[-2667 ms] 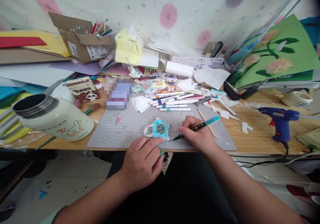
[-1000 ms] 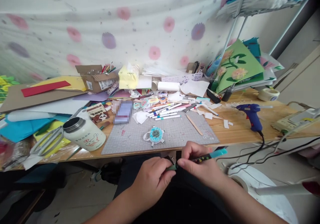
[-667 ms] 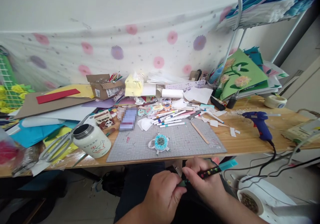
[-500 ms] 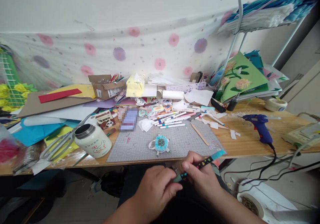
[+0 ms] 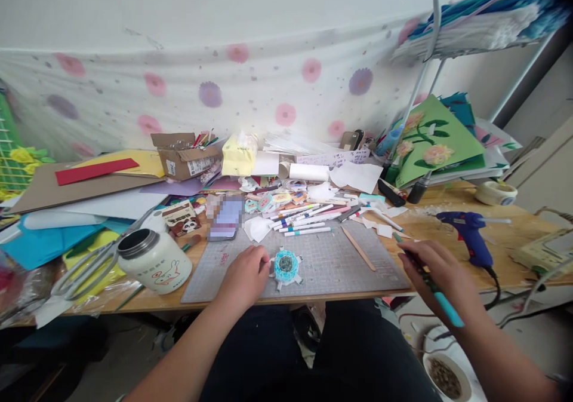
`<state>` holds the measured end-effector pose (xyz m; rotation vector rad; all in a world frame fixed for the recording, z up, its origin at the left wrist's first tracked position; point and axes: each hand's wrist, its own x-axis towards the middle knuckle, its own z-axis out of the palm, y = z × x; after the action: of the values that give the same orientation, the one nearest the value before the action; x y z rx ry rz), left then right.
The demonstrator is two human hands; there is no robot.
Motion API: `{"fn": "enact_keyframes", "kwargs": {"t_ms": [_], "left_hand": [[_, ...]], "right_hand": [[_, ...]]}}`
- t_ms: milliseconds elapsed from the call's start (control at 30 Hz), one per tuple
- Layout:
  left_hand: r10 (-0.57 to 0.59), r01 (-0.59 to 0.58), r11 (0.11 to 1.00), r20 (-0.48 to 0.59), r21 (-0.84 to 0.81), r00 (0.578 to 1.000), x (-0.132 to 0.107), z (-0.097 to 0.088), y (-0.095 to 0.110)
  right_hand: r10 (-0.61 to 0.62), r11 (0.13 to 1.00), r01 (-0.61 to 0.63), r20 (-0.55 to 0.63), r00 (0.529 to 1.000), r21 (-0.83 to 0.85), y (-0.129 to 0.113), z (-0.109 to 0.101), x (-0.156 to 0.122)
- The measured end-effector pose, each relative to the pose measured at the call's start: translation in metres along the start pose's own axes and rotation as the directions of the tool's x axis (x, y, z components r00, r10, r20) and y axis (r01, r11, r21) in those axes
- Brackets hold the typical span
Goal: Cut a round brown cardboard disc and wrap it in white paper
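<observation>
A small turtle-shaped craft (image 5: 286, 264) lies on the grey cutting mat (image 5: 331, 270), with a round turquoise body, a dark green middle and short white tabs around it. At its left edge my left hand (image 5: 246, 276) is closed, with the fingertips on the white loop there, which they mostly hide. To the right, past the mat's edge, my right hand (image 5: 441, 270) grips a marker (image 5: 425, 279) with a dark barrel and a turquoise rear end. Its greenish front end points up and left, toward the table.
Several markers (image 5: 308, 217) lie in a pile behind the mat, with a wooden stick (image 5: 359, 248) on it. A phone (image 5: 226, 217), a white jar (image 5: 154, 261) and grey scissors (image 5: 96, 264) are left. A blue glue gun (image 5: 468, 235) with its cord stands right.
My hands have parted from together at the table's front edge. The left went to the turtle-shaped craft; the right carried the marker rightward and turned it round.
</observation>
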<state>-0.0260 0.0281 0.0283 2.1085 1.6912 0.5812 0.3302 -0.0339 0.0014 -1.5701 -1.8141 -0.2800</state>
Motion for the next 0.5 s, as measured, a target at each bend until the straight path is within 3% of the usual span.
{"fn": "enact_keyframes", "kwargs": {"t_ms": [100, 167, 300, 400, 500], "left_hand": [[0.029, -0.025, 0.992, 0.03, -0.126, 0.999, 0.008, -0.009, 0.005], [0.045, -0.036, 0.972, 0.036, -0.231, 0.998, 0.014, -0.015, 0.01], [0.027, 0.034, 0.876, 0.119, -0.481, 0.993, 0.026, -0.027, 0.023], [0.06, 0.021, 0.898, 0.169, -0.439, 0.984, 0.05, -0.037, 0.032], [0.067, -0.011, 0.935, 0.146, -0.355, 0.987, 0.097, -0.046, 0.039]], "right_hand": [[-0.022, 0.967, 0.056, 0.136, 0.99, -0.249, 0.01, 0.008, 0.014], [0.028, 0.934, 0.047, 0.201, 0.979, -0.355, 0.014, 0.015, 0.024], [0.094, 0.933, 0.014, 0.281, 0.955, -0.359, 0.019, 0.023, 0.034], [0.048, 0.964, 0.008, 0.203, 0.978, -0.265, 0.017, 0.028, 0.03], [-0.039, 0.992, 0.045, 0.059, 0.998, -0.114, 0.009, 0.037, 0.019]]}}
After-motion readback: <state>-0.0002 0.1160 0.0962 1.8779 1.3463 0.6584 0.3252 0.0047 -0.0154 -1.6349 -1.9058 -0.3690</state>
